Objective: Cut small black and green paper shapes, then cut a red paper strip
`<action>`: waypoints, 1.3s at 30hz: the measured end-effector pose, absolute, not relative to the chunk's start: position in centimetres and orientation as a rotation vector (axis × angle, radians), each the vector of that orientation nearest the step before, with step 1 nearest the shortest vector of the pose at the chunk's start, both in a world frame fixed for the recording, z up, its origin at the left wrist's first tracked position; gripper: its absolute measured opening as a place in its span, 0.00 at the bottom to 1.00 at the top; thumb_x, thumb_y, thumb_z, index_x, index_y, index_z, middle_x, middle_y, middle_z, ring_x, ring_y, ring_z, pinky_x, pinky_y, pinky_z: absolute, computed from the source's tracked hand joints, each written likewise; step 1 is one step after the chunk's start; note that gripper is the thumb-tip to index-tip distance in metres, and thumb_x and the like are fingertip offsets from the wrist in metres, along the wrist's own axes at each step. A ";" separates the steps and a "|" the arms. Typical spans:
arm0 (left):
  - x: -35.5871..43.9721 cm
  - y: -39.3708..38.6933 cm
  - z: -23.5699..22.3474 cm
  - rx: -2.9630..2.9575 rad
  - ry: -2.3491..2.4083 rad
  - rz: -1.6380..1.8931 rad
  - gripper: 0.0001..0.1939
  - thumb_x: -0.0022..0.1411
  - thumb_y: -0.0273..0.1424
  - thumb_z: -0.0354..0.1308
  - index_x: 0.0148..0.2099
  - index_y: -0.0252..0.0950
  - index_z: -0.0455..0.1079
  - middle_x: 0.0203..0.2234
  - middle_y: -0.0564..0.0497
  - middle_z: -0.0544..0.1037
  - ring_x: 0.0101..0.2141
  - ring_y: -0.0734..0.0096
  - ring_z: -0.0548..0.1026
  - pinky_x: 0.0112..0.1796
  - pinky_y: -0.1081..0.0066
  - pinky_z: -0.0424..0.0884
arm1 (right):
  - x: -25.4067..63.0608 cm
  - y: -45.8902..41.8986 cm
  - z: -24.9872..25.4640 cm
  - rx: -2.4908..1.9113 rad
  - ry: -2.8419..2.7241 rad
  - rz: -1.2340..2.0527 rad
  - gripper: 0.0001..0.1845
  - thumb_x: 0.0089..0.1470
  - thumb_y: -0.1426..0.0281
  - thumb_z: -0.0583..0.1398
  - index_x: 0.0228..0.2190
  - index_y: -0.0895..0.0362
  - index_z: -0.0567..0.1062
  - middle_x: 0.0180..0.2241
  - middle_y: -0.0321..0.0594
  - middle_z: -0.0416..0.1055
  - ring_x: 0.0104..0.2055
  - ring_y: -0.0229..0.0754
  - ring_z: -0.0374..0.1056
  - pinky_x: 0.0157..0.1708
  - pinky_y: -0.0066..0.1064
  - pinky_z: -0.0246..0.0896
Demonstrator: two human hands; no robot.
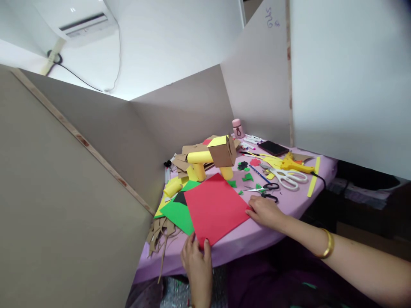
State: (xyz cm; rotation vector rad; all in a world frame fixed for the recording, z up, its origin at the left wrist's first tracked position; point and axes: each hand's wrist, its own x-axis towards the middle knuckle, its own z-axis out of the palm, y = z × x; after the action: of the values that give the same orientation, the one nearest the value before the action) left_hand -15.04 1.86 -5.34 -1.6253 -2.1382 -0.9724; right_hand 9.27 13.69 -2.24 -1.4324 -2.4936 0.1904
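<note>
A square red sheet [216, 209], paper or thin foam, lies slightly raised at the table's near side. My left hand [196, 261] grips its near-left corner, thumb and fingers around the edge. At the right corner, my right hand [265, 211] pinches the sheet, fingertips partly hidden. Under the red sheet's left side are a green sheet [176, 214] and a black piece [180, 197]. Just behind it stands a figure of yellow tubes [201, 157] with a cardboard box [221, 153] as its head. Black-handled scissors [261, 188] lie beyond my right hand.
White-handled scissors [287, 177], a yellow glue gun [293, 163] with a cord, and a phone [273, 148] lie at right. A pink bottle [237, 128] and markers stand or lie at the back. Cardboard scraps [159, 233] are at left. Grey panels [186, 115] enclose the table.
</note>
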 end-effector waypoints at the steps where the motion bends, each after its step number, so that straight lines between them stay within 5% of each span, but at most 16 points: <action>1: -15.0 1.9 -5.2 -1.604 -2.138 -0.961 0.19 0.58 0.38 0.48 0.35 0.27 0.73 0.43 0.28 0.74 0.46 0.42 0.70 0.46 0.47 0.65 | 9.3 13.7 -2.2 -1.434 -2.494 0.191 0.11 0.60 0.66 0.57 0.42 0.60 0.71 0.42 0.42 0.71 0.40 0.43 0.70 0.39 0.40 0.67; 5: -14.0 2.0 -3.5 -1.617 -2.099 -0.813 0.21 0.61 0.32 0.49 0.54 0.26 0.65 0.57 0.27 0.61 0.57 0.37 0.58 0.47 0.40 0.60 | 9.3 13.6 -2.1 -1.438 -2.485 0.189 0.11 0.60 0.66 0.57 0.42 0.59 0.71 0.43 0.42 0.71 0.40 0.43 0.70 0.39 0.40 0.67; 11: -12.4 2.7 -0.7 -2.263 -1.674 -0.094 0.39 0.55 0.11 0.42 0.60 0.57 0.57 0.62 0.54 0.58 0.61 0.48 0.52 0.51 0.33 0.50 | 9.3 13.2 -2.0 -1.433 -2.461 0.179 0.11 0.60 0.66 0.57 0.41 0.59 0.72 0.41 0.41 0.71 0.40 0.43 0.70 0.38 0.39 0.68; 17: -11.5 2.9 -0.6 -2.470 -1.700 0.039 0.40 0.49 0.09 0.39 0.61 0.44 0.58 0.61 0.54 0.60 0.61 0.58 0.55 0.54 0.37 0.50 | 9.5 13.6 -2.2 -1.395 -2.418 0.126 0.10 0.59 0.66 0.57 0.38 0.60 0.72 0.38 0.40 0.72 0.37 0.41 0.70 0.36 0.37 0.68; 21: -10.7 2.2 -1.1 -2.509 -1.775 -0.024 0.34 0.53 0.17 0.45 0.63 0.32 0.54 0.61 0.44 0.58 0.61 0.58 0.56 0.56 0.44 0.54 | 8.5 12.0 -2.2 -1.255 -2.383 0.032 0.10 0.59 0.74 0.55 0.41 0.65 0.72 0.46 0.54 0.70 0.49 0.53 0.65 0.45 0.44 0.62; 23: -10.6 1.9 -1.3 -2.518 -1.790 -0.084 0.30 0.57 0.23 0.46 0.63 0.31 0.54 0.61 0.41 0.58 0.60 0.56 0.57 0.55 0.45 0.55 | 7.1 10.2 -2.7 -1.106 -2.422 0.000 0.13 0.60 0.76 0.53 0.45 0.64 0.72 0.53 0.55 0.66 0.57 0.53 0.59 0.54 0.45 0.53; 25: -10.8 1.9 -1.7 -2.526 -1.786 -0.110 0.30 0.57 0.24 0.48 0.63 0.30 0.55 0.61 0.39 0.59 0.60 0.56 0.58 0.55 0.45 0.56 | 5.6 8.2 -3.6 -0.930 -2.489 -0.002 0.19 0.59 0.67 0.56 0.51 0.59 0.69 0.55 0.48 0.66 0.58 0.49 0.58 0.57 0.41 0.51; 29: -11.3 2.3 -2.5 -2.505 -1.757 -0.099 0.30 0.56 0.21 0.47 0.62 0.30 0.57 0.60 0.39 0.59 0.59 0.55 0.59 0.54 0.46 0.58 | 3.9 6.1 -5.5 -0.838 -2.513 -0.027 0.37 0.52 0.57 0.60 0.55 0.70 0.63 0.57 0.61 0.60 0.59 0.58 0.55 0.56 0.47 0.52; 39: -12.4 1.9 -3.9 -2.360 -1.725 -0.072 0.27 0.60 0.18 0.41 0.61 0.32 0.59 0.58 0.40 0.63 0.57 0.56 0.63 0.51 0.49 0.65 | 9.8 8.6 -5.8 -0.953 -2.461 -0.073 0.28 0.56 0.65 0.57 0.55 0.67 0.65 0.57 0.60 0.61 0.59 0.58 0.55 0.55 0.51 0.52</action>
State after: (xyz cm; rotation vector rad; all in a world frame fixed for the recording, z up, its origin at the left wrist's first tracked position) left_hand -12.43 1.95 -3.88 -2.3605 -1.7253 -0.0725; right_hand 9.77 8.63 -5.82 -0.9531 -2.4608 -0.0733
